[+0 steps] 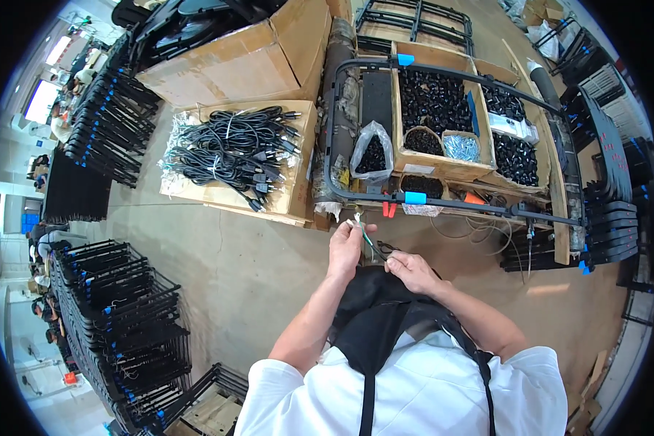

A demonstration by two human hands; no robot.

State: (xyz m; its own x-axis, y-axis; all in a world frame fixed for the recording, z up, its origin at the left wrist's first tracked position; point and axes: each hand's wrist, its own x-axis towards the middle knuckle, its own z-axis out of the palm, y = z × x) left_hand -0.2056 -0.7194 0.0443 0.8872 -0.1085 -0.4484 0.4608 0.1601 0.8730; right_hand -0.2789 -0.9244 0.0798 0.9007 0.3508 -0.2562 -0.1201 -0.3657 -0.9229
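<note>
A black power cable (376, 249) with loose green and white wire ends runs between my two hands. My left hand (346, 248) pinches it near the coloured wires, fingers closed. Lower and to the right, my right hand (409, 270) is closed around the black part of the cable, and a dark loop shows above its fingers. Both hands are in front of my body, just short of a black tubular frame (472, 206) with blue tape that lies across the workbench. The very tips of the wires are partly hidden by my left fingers.
Bundled black power cords (229, 149) lie on a cardboard box (298, 174) to the left. Wooden bins (447, 171) beyond the frame hold black parts and screws. Red-handled pliers (389, 210) sit at the bench edge. Stacked black frames (123, 312) stand at the lower left.
</note>
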